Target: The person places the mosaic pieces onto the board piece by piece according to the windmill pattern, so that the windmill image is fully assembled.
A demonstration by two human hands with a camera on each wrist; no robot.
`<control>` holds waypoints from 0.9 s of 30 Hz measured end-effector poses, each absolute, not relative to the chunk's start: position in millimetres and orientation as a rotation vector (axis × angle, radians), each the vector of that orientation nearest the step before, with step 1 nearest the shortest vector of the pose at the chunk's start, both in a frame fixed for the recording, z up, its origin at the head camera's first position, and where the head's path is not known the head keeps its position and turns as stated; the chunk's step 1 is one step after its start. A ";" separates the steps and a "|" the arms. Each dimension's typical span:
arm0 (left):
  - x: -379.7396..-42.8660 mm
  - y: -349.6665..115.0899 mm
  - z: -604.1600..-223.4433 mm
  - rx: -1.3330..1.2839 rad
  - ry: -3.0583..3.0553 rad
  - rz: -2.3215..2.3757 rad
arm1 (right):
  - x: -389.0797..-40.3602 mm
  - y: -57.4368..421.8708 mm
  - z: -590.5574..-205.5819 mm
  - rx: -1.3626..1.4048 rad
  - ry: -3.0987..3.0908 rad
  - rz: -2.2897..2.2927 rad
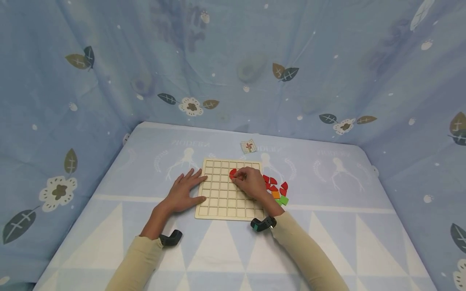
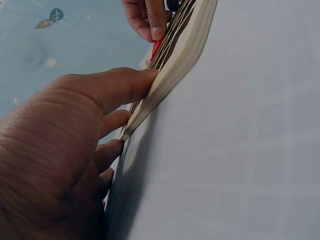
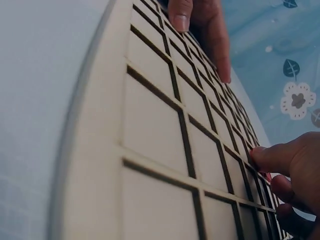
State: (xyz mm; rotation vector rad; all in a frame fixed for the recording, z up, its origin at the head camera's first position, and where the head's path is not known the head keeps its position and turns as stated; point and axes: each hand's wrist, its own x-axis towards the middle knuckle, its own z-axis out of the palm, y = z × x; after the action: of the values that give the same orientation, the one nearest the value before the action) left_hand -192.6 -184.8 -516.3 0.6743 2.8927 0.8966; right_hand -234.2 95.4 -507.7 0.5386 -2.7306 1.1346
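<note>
A pale wooden board [image 1: 213, 194] with a grid of square recesses lies flat on the table. My left hand [image 1: 182, 192] rests at its left side, fingers spread, with thumb and fingertips on the edge. Over the upper middle of the grid, my right hand [image 1: 252, 184] pinches a small red piece [image 2: 157, 48] between thumb and fingers, mostly hidden by the fingertips. Another red piece [image 1: 233, 171], with a rounded edge, sits in a cell right beside those fingertips. In the right wrist view, the board's near cells hold no pieces.
Right of the board lie several loose red pieces [image 1: 273, 181], an orange square [image 1: 276, 195] and green pieces [image 1: 284, 200]. A small card [image 1: 248, 146] with a gridded red pattern lies behind the board. Patterned blue cloth [image 1: 233, 60] hangs behind the table.
</note>
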 end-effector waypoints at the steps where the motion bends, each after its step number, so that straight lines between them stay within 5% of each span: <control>1: -192.6 -184.7 -516.3 0.675 2.891 0.895 | -234.8 95.1 -507.1 0.533 -2.735 1.135; 27: -192.4 -184.9 -516.8 0.697 2.888 0.919 | -251.4 93.1 -504.6 0.648 -2.750 0.690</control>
State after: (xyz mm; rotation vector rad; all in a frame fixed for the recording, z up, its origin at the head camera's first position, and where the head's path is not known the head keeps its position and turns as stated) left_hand -192.4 -184.9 -516.8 0.6969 2.8882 0.9189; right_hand -251.4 93.1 -504.6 0.6476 -2.7504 0.6904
